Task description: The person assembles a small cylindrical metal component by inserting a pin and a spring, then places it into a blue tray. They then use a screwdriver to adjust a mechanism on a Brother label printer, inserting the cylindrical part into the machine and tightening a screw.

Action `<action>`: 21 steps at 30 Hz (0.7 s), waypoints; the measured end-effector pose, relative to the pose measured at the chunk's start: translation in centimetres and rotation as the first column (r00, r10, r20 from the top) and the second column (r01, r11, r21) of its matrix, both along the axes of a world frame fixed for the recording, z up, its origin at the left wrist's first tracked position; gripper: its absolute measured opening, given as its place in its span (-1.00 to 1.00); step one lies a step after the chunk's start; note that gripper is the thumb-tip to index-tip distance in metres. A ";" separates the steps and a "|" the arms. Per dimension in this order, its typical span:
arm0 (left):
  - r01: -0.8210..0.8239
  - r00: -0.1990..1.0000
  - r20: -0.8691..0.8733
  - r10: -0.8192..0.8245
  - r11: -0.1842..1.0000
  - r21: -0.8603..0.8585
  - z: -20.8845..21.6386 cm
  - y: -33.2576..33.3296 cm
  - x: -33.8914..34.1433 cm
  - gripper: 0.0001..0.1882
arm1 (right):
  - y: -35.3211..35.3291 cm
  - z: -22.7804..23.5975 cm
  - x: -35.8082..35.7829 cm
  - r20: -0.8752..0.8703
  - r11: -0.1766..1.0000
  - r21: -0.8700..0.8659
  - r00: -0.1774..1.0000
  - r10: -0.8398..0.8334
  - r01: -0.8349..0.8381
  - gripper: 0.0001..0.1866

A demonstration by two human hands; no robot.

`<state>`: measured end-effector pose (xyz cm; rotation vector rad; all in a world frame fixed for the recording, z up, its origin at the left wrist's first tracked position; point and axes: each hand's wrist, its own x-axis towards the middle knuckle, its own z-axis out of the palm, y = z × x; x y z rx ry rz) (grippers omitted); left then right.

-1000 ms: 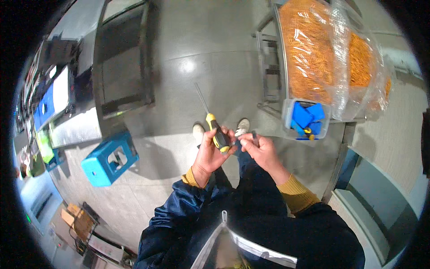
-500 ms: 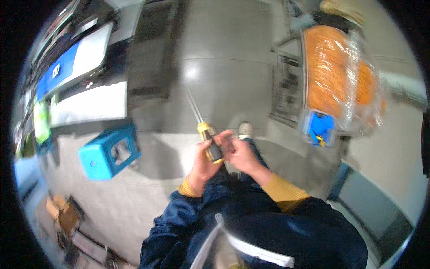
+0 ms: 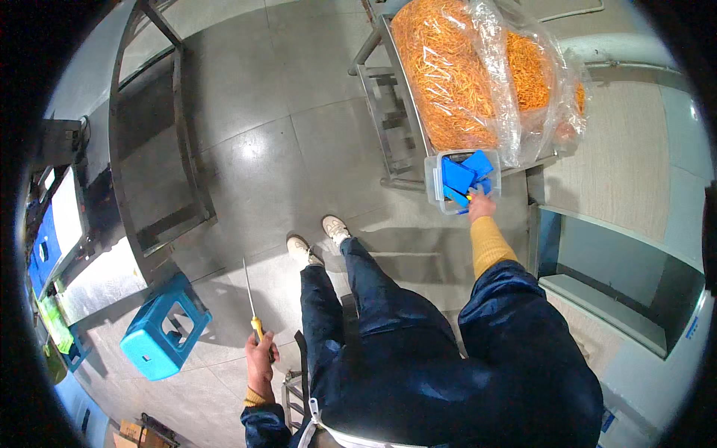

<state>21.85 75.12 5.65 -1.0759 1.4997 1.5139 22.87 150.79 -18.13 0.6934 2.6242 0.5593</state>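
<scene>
My left hand [image 3: 259,361], low and left of my legs, is wrapped round a screwdriver [image 3: 257,326]. Its yellow grip shows at the fingers and the long thin metal shaft points away from me. Out to the right, my right hand [image 3: 480,204] reaches over the near edge of a clear plastic box [image 3: 434,188]. Flat blue pieces [image 3: 458,175] lie in that box. The right fingertips are drawn together beside a small yellow item [image 3: 470,198] among the blue pieces; its kind is too small to make out.
Large clear bags of orange shreds [image 3: 446,82] lie on a metal-framed cart [image 3: 385,127] behind the box. A blue plastic stool [image 3: 153,343] stands at left, by a metal frame [image 3: 183,134]. A grey recessed unit [image 3: 605,276] is at right.
My hands have parted: the left moved down and left with the screwdriver, the right went from beside its handle out to the clear box. The view has swung toward the right.
</scene>
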 end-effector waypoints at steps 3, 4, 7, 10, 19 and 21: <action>-0.102 0.988 0.104 0.111 0.991 -0.089 0.6 -0.7 2.1 -0.84 | 2.1 0.2 0.3 -0.131 0.943 -0.287 0.969 -0.211 0.167 -0.76; -0.123 0.987 0.091 0.129 0.990 -0.071 0.7 -0.7 2.5 -0.83 | 1.9 1.1 -0.4 -0.084 0.917 -0.361 0.973 -0.214 0.171 -0.74; -0.226 0.969 0.077 0.235 0.967 -0.117 1.6 -0.9 4.1 -0.80 | 0.8 5.2 -3.1 0.305 0.942 -0.273 0.946 -0.105 0.192 -0.60; -0.296 0.950 0.061 0.305 0.947 -0.123 2.4 -0.7 6.7 -0.79 | 0.2 7.6 -4.4 0.418 -0.358 -0.903 0.291 -0.861 0.239 -0.28; -0.480 0.871 -0.160 0.465 0.874 -0.072 4.6 -1.9 15.5 -0.72 | -17.0 9.3 -11.5 0.190 -0.051 -0.967 0.573 -0.798 0.250 -0.76; -0.555 0.798 -0.274 0.536 0.832 0.009 5.0 -3.7 17.3 -0.73 | -28.1 10.4 -13.8 0.262 -0.089 -0.961 0.761 -0.593 0.261 -0.85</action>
